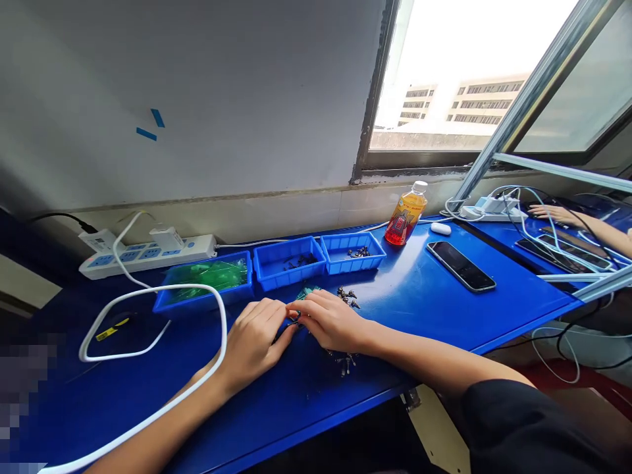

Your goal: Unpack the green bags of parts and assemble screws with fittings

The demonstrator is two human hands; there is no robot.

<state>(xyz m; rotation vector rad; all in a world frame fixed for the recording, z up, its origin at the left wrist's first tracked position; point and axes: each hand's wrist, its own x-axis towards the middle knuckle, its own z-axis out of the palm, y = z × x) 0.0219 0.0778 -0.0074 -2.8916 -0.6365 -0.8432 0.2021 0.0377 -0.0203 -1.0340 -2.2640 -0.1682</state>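
Two bare hands meet over a blue worktop (415, 309), the left hand (257, 334) and the right hand (333, 320) pinching a small piece (294, 317) between their fingers at the near side of a row of blue bins. Most of the piece is hidden by the grip, so its shape cannot be told.

Dark metal parts (348, 296) lie loose just beyond the right hand, and more parts (345, 363) lie on its near side. Behind stand a bin (182, 305) of green material, a middle bin (291, 279) and a right bin (355, 264), the last two holding small dark parts.

The likeliest mishap is a dropped piece: something so small could slip from the fingertips and be lost among the loose parts. A sweep of the right wrist might scatter those, perhaps over the worktop's near edge. The white cable (223, 322) looping across the left forearm could snag if that arm lifts, and a careless reach could topple the bottle (405, 217) beside the right bin.
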